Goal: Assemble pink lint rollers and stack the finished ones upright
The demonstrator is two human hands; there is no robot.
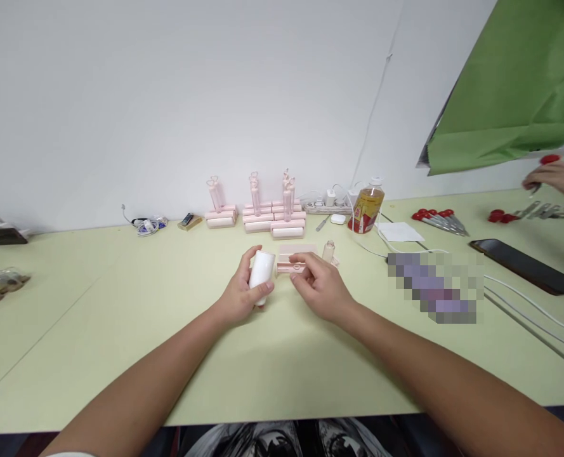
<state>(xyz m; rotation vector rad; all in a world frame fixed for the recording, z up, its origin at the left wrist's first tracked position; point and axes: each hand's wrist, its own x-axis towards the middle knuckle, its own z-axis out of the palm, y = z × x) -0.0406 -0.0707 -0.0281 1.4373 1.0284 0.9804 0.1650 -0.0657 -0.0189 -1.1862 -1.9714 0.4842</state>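
Our forearms (155, 371) cross the tabletop (282, 374), left fingers (264, 289) gripping a white cylinder (262, 269), right fingers (304, 257) half-open and empty near a pink piece (284, 268).

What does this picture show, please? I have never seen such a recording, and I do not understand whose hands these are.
There is no machine here. One camera, worn on a person's head, looks forward and down, so both forearms reach in from the bottom. The left hand holds a white roll. The right hand is at a pink piece; whether it grips it, I cannot tell.

On the pale green table, near the wall, lie pink-and-white pieces, apparently rollers, with pale pink tubes upright among them. To their right are a power strip and a drink bottle. Farther right lies a dark phone. The hand at the right edge is another person's.
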